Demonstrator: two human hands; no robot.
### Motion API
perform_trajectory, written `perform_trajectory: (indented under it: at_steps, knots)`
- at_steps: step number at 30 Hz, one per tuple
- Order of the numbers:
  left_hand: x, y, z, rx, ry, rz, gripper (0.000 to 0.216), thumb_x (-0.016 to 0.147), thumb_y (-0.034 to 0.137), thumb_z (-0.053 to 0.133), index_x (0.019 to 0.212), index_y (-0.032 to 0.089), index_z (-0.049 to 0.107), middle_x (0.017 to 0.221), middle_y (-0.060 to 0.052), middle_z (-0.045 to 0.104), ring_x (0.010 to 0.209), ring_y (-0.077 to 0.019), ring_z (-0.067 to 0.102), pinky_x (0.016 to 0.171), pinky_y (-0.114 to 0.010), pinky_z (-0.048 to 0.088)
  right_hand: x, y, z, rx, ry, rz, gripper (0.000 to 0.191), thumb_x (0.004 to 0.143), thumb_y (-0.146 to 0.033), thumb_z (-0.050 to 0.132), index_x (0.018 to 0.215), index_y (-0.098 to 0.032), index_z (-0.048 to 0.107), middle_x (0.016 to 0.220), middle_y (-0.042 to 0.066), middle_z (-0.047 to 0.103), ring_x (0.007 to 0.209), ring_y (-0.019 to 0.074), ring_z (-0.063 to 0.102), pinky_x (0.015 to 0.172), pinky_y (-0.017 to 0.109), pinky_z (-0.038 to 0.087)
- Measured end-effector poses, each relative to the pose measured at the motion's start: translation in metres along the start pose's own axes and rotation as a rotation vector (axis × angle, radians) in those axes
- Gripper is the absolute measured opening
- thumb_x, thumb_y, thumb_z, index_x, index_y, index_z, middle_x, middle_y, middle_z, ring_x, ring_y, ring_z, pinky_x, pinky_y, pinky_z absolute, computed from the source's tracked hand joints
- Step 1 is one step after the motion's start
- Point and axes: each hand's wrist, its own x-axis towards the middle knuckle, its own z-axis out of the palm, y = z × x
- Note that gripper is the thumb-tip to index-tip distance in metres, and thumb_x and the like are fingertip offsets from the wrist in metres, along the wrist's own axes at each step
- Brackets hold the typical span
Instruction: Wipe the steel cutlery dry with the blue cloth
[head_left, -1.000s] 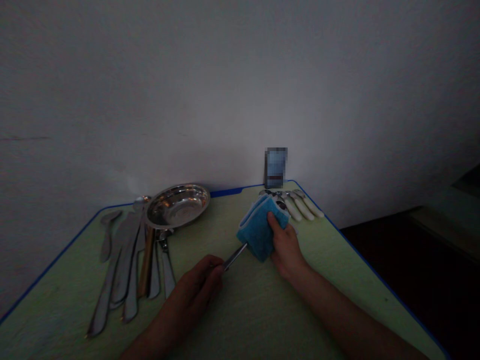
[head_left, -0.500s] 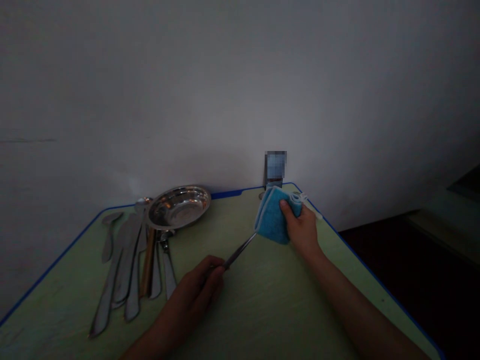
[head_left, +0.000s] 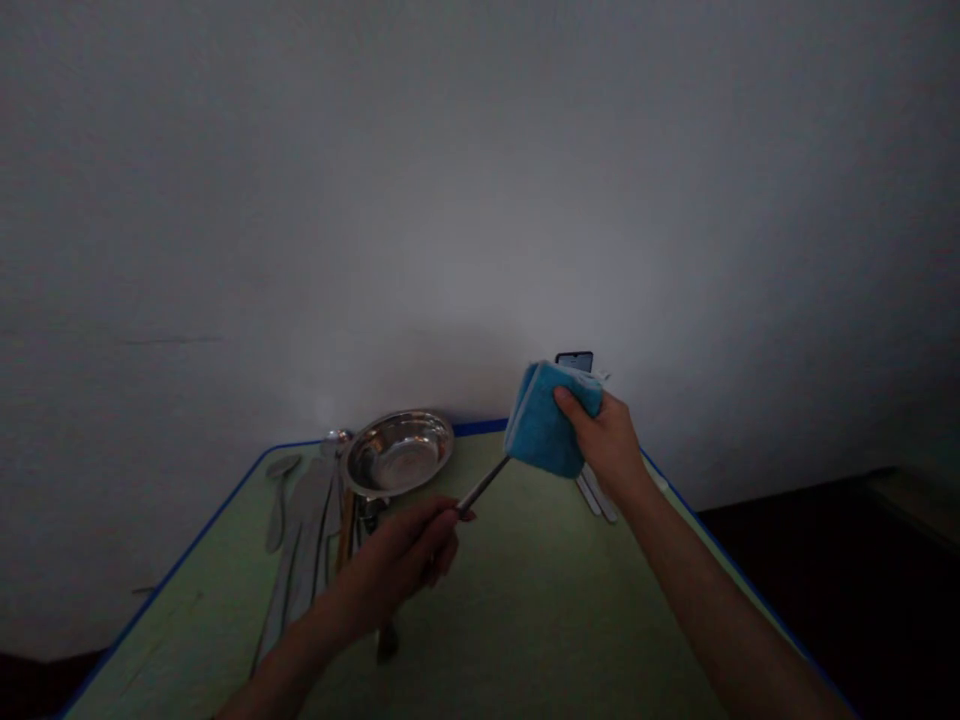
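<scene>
Head view: a folded blue cloth point(head_left: 546, 428) meets a slim metal utensil point(head_left: 484, 485) above the green table point(head_left: 547, 590).
The left hand point(head_left: 409, 550) has its fingers closed around the near part of the utensil, whose far end is hidden by the cloth; the right hand point(head_left: 613, 445) pinches the cloth, thumb on the near face, other fingers out of sight. The step in hand looks like wiping; the next move seems to call for a firm hold while the cloth presses along the metal. The cloth looks soft, squarish, pale-edged; the utensil is hard and narrow. Left of them are a shiny round steel bowl point(head_left: 401, 455), flat grey cutlery point(head_left: 300, 545) and a brown stick point(head_left: 346, 530); pale handles point(head_left: 591, 495) show below the cloth.
</scene>
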Motion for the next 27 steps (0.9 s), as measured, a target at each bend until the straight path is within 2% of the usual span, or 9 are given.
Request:
perform_trajectory:
  at_steps: [3, 5, 7, 11, 16, 21, 24, 27]
  knots:
    - [0.005, 0.031, -0.041, 0.138, -0.148, 0.01, 0.027, 0.088, 0.037, 0.038, 0.088, 0.018, 0.058, 0.06, 0.003, 0.054, 0.05, -0.0093, 0.046, 0.045, -0.017, 0.036, 0.015, -0.029, 0.017, 0.076, -0.033, -0.049, 0.035, 0.069, -0.049, 0.06, 0.082, -0.017, 0.067, 0.074, 0.002, 0.067, 0.07, 0.0192, 0.058, 0.066, 0.031, 0.043]
    - [0.003, 0.047, -0.06, 0.2, -0.092, 0.039, 0.025, 0.087, 0.035, 0.041, 0.082, 0.019, 0.06, 0.06, 0.004, 0.054, 0.052, -0.0096, 0.047, 0.047, -0.017, 0.037, 0.017, -0.037, 0.027, 0.108, -0.038, -0.025, 0.035, 0.068, -0.049, 0.06, 0.081, -0.017, 0.066, 0.076, 0.002, 0.067, 0.073, 0.0198, 0.058, 0.067, 0.032, 0.044]
    - [-0.002, 0.053, -0.069, 0.265, -0.069, 0.037, 0.025, 0.088, 0.033, 0.04, 0.081, 0.02, 0.061, 0.06, 0.004, 0.055, 0.053, -0.0099, 0.049, 0.049, -0.017, 0.038, 0.016, -0.037, 0.033, 0.136, -0.065, 0.012, 0.035, 0.068, -0.05, 0.06, 0.08, -0.017, 0.066, 0.075, 0.003, 0.067, 0.072, 0.0203, 0.059, 0.067, 0.032, 0.044]
    - [-0.009, 0.051, -0.071, 0.337, -0.073, 0.046, 0.026, 0.088, 0.031, 0.039, 0.082, 0.022, 0.062, 0.063, 0.004, 0.058, 0.058, -0.0111, 0.054, 0.055, -0.019, 0.041, 0.014, -0.029, 0.037, 0.157, -0.096, 0.035, 0.035, 0.067, -0.05, 0.061, 0.078, -0.017, 0.066, 0.073, 0.003, 0.067, 0.071, 0.0205, 0.059, 0.067, 0.033, 0.044]
    - [-0.017, 0.054, -0.072, 0.343, -0.136, 0.078, 0.026, 0.089, 0.03, 0.04, 0.082, 0.022, 0.064, 0.072, 0.002, 0.067, 0.066, -0.012, 0.061, 0.061, -0.02, 0.045, 0.013, -0.029, 0.039, 0.237, -0.021, 0.074, 0.035, 0.067, -0.05, 0.062, 0.078, -0.017, 0.066, 0.073, 0.003, 0.067, 0.069, 0.0191, 0.059, 0.067, 0.033, 0.045]
    - [-0.032, 0.062, -0.08, 0.364, -0.188, 0.062, 0.027, 0.088, 0.035, 0.044, 0.084, 0.021, 0.067, 0.077, 0.002, 0.07, 0.071, -0.0119, 0.064, 0.065, -0.019, 0.047, 0.002, -0.034, 0.045, 0.569, -0.005, 0.187, 0.036, 0.067, -0.046, 0.064, 0.089, -0.018, 0.064, 0.079, 0.002, 0.069, 0.076, 0.0186, 0.062, 0.074, 0.034, 0.048]
    - [-0.036, 0.064, -0.084, 0.366, -0.14, 0.118, 0.026, 0.087, 0.034, 0.047, 0.079, 0.021, 0.067, 0.074, 0.002, 0.07, 0.071, -0.0116, 0.064, 0.065, -0.019, 0.047, -0.006, -0.035, 0.051, 0.788, 0.025, 0.318, 0.035, 0.067, -0.041, 0.066, 0.093, -0.019, 0.063, 0.087, 0.002, 0.07, 0.08, 0.0174, 0.063, 0.076, 0.033, 0.05]
    - [-0.033, 0.065, -0.083, 0.443, -0.056, 0.138, 0.026, 0.084, 0.037, 0.051, 0.073, 0.021, 0.067, 0.067, 0.003, 0.068, 0.066, -0.0114, 0.062, 0.061, -0.019, 0.044, -0.014, -0.033, 0.061, 0.938, 0.06, 0.444, 0.025, 0.07, -0.033, 0.066, 0.091, -0.021, 0.063, 0.089, 0.0, 0.07, 0.081, 0.0155, 0.064, 0.076, 0.031, 0.052]
